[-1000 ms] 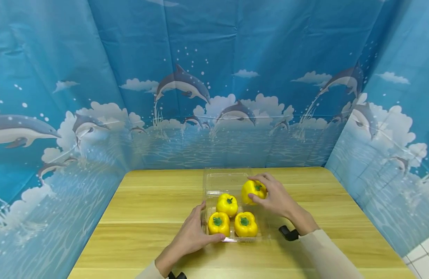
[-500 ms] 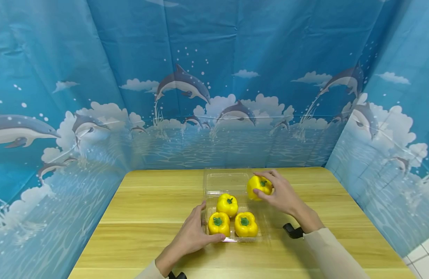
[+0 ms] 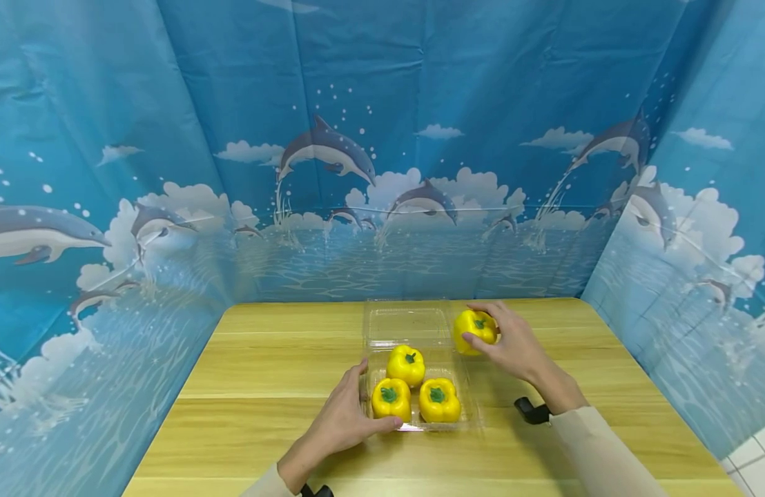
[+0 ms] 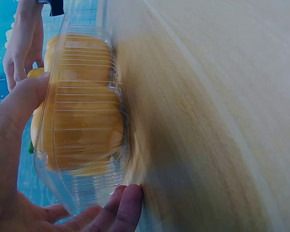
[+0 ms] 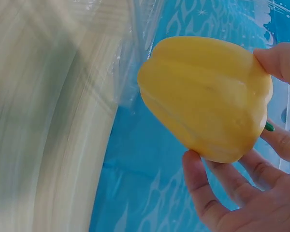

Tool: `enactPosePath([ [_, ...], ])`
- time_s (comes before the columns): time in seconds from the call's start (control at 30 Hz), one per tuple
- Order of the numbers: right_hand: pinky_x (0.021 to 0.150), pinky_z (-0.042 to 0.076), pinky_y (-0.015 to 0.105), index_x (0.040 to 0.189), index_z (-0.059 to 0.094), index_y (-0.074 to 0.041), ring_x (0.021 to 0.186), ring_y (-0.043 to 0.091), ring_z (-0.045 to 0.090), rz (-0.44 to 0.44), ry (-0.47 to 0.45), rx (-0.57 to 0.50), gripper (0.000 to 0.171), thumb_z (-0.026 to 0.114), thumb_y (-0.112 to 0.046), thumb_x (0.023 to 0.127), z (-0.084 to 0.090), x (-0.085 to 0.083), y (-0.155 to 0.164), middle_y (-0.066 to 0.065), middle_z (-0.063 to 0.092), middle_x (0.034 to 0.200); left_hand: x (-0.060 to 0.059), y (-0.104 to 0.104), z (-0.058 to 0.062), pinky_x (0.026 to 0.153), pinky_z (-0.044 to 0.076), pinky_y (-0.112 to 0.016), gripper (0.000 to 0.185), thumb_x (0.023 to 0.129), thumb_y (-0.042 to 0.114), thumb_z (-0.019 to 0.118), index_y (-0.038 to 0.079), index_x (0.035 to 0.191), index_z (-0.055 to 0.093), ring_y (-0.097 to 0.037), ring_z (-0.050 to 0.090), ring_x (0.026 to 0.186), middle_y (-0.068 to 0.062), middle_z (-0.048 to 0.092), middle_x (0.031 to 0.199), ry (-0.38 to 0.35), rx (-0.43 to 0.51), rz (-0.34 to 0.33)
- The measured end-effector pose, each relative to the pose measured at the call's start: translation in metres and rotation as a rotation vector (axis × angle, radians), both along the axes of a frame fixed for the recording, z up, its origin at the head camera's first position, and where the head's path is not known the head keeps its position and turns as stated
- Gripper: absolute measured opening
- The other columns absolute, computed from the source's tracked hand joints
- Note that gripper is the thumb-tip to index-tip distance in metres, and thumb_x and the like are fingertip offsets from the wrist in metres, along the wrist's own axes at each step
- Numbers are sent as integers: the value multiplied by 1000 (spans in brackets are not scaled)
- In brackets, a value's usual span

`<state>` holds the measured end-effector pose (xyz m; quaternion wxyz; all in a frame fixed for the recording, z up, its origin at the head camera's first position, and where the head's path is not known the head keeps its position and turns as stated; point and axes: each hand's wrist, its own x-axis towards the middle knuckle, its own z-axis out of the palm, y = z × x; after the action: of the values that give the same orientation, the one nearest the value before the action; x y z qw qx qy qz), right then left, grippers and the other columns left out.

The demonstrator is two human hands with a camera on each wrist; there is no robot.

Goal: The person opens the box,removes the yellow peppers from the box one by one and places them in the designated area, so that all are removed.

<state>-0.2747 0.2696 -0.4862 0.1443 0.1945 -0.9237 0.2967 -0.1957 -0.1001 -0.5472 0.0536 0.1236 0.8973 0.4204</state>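
A yellow bell pepper (image 3: 475,332) with a green stem is held by my right hand (image 3: 509,343), thumb on the near side and fingers on the far side. In the right wrist view the pepper (image 5: 208,96) hangs above the table level. My left hand (image 3: 342,414) grips the near left corner of a clear plastic clamshell box (image 3: 466,397). Its thumb lies at the front rim and its fingers along the left wall. Inside sit three more yellow peppers: a back one (image 3: 406,366), a front left one (image 3: 391,400) and a front right one (image 3: 440,400).
The box's clear lid (image 3: 407,324) lies folded back flat behind the box on the wooden table (image 3: 283,359). A blue dolphin-print curtain (image 3: 382,262) stands behind the table and along both sides. Each wrist wears a black camera mount (image 3: 531,411).
My right hand has moved right and slightly away with the pepper, from over the box's back right to beside the lid. My left hand and the three other peppers have stayed put.
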Motion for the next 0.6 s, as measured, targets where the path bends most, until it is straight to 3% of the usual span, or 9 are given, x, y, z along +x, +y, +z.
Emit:
enactPosePath([
  [0.37,91,64,51,159,67,-7,132,47,71,-36,-4,-10,58,85,-32,109,-6,-1,10,26,69,156,0,-1,-1,125,53,-77,137,82,66,101,8,184,29,-51,60,155,-22,47,182,3,-7,0],
  [0.47,92,64,57,158,68,-7,134,49,70,-41,13,-6,57,86,-31,108,-8,-1,13,26,70,155,0,-1,0,124,54,-76,137,83,65,101,7,183,29,-50,63,152,-23,46,182,1,-7,0],
  [0.6,103,62,68,157,69,-5,138,51,68,-37,14,-3,57,86,-29,108,-10,0,16,27,70,154,0,-1,1,123,56,-75,137,83,65,101,6,183,29,-47,66,147,-23,45,183,-2,-9,-1],
])
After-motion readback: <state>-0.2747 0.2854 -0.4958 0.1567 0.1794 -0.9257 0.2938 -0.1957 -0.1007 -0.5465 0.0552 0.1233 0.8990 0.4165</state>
